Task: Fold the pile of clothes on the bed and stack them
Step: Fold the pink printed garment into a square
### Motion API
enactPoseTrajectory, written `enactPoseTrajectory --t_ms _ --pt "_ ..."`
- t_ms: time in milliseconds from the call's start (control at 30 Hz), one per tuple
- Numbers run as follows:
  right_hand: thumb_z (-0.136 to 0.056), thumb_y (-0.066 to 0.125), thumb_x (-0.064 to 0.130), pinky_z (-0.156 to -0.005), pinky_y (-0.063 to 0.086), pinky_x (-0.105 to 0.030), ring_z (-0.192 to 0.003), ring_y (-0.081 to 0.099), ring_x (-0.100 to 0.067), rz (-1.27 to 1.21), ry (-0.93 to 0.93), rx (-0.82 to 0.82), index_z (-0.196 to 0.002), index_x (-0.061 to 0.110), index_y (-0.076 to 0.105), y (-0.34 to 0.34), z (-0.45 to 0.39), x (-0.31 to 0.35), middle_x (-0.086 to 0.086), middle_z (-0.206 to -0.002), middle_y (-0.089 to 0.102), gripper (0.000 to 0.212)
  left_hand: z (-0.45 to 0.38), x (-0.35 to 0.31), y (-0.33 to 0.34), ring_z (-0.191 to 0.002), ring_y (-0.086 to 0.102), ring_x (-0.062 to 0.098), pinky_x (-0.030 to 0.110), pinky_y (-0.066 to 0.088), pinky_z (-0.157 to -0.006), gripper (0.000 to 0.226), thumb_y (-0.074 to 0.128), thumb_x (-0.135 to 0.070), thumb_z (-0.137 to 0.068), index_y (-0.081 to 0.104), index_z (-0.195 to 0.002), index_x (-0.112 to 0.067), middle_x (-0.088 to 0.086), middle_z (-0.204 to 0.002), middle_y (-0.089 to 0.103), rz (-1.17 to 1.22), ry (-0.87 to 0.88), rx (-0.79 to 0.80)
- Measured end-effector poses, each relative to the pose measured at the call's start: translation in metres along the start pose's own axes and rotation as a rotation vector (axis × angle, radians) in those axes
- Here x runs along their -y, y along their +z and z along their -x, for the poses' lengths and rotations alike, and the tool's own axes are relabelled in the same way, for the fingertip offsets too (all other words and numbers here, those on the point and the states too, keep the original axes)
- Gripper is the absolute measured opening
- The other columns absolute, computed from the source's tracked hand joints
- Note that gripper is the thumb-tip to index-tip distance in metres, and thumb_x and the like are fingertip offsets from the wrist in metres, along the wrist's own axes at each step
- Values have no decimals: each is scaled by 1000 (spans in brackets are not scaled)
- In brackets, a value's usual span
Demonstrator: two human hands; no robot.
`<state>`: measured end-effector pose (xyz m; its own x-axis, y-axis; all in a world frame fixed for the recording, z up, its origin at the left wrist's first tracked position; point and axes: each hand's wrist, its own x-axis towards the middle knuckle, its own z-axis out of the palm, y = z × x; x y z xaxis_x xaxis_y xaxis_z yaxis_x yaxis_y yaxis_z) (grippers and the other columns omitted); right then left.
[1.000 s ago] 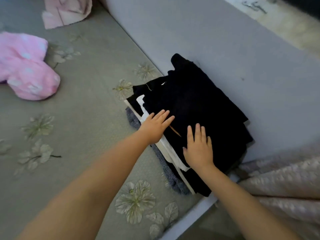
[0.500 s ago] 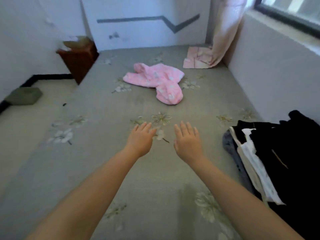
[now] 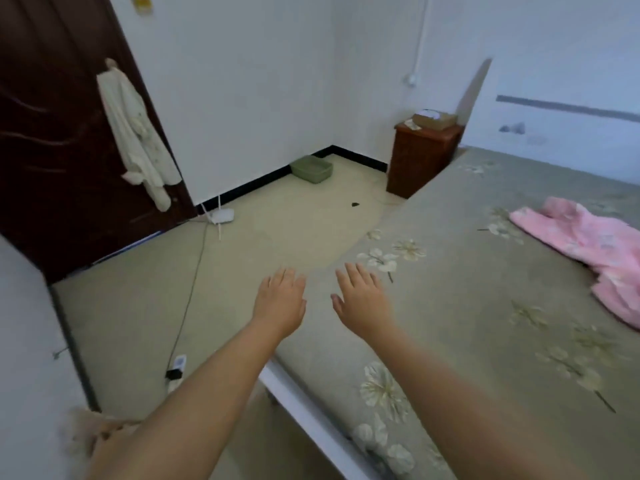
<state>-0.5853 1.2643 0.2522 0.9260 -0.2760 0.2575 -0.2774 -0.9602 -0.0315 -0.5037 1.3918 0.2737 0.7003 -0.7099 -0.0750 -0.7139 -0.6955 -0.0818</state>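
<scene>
Since half a second ago my view has swung leftward: the black-and-white folded stack that lay at my right has gone out of sight, and the pink garment (image 3: 585,251), then straight ahead at 12 o'clock, now sits off at about 2 o'clock from my hands, at the right edge of the view. My left hand (image 3: 280,301) and right hand (image 3: 362,301) hang side by side as before, palms down, each grip apart with fingers spread and nothing in either. The left hand is over the edge of the bed (image 3: 450,306), where the flowered sheet meets the floor (image 3: 277,220); the right hand is over the sheet itself. The pink garment lies rumpled on the bed, well apart from both hands, nearer my right hand than my left.

Beyond the hands, at 12 to 1 o'clock, a brown nightstand (image 3: 420,161) stands against the bed's far side, with a box on top. At 12 o'clock a green tray (image 3: 311,169) lies on the floor in the corner of the room. At 10 o'clock a pale robe (image 3: 138,133) hangs on a dark door (image 3: 52,150), and a white router (image 3: 221,215) rests on the floor near it.
</scene>
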Motion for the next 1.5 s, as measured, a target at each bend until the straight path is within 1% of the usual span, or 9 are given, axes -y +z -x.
enactPoseTrajectory --t_ms 133,167,233,300,767,1000,1167,1333,1500 --pt "-64 73 27 -75 53 -49 -97 65 -36 -53 -78 98 -102 1 68 31 -60 63 -21 -107 67 46 -14 85 19 -143 7 23 38 12 -114 53 32 -30 -99 15 -146 -14 8 -155 10 23 -125 34" --pt "-73 72 25 -87 47 -51 -111 58 -39 -94 -86 111 -114 -1 62 40 -75 75 -24 -121 59 50 -22 104 23 -143 7 23 38 12 -114 53 32 -30 -99 15 -146 -14 8 -155 11 18 -142 30" --pt "-94 48 29 -110 23 -46 -138 26 -34 -99 -122 163 -140 3 34 57 -112 94 -20 -148 28 54 -41 141 28 -143 8 23 38 12 -114 52 32 -29 -99 16 -146 -15 8 -155 11 5 -170 26" --pt "-99 31 33 -114 10 -40 -143 8 -26 -105 -129 215 -146 10 17 73 -156 112 -11 -155 10 54 -65 178 31 -143 8 23 38 13 -114 52 32 -29 -99 16 -146 -16 7 -155 11 -7 -197 31" --pt "-99 30 31 -115 9 -40 -143 6 -26 -173 -222 193 -146 12 16 139 -465 266 -10 -155 10 52 -241 449 9 -143 10 22 38 14 -114 50 34 -29 -98 21 -145 -15 7 -153 17 -119 -297 52" --pt "-99 30 29 -115 9 -39 -143 5 -25 -145 -2 215 -146 13 15 193 -599 259 -8 -155 8 52 -393 542 12 -139 17 22 37 19 -111 47 33 -27 -98 26 -142 -13 8 -149 24 -167 -140 -5" --pt "-99 30 33 -115 9 -39 -143 4 -25 -85 236 192 -146 12 17 203 -649 195 -9 -155 8 53 -526 534 3 -143 8 25 40 11 -114 51 32 -29 -99 17 -145 -10 11 -154 13 -123 83 -7" --pt "-99 30 37 -115 10 -39 -143 7 -26 5 544 149 -146 12 19 208 -665 80 -10 -155 11 55 -644 429 -5 -141 12 24 40 14 -113 53 32 -33 -98 17 -145 -12 10 -153 15 -69 412 -74" --pt "-97 37 35 -114 13 -40 -142 14 -29 -30 735 75 -143 6 27 221 -678 -28 -15 -153 19 55 -727 327 -1 -142 9 22 37 11 -113 55 31 -36 -98 17 -146 -11 8 -154 15 -23 602 -80"
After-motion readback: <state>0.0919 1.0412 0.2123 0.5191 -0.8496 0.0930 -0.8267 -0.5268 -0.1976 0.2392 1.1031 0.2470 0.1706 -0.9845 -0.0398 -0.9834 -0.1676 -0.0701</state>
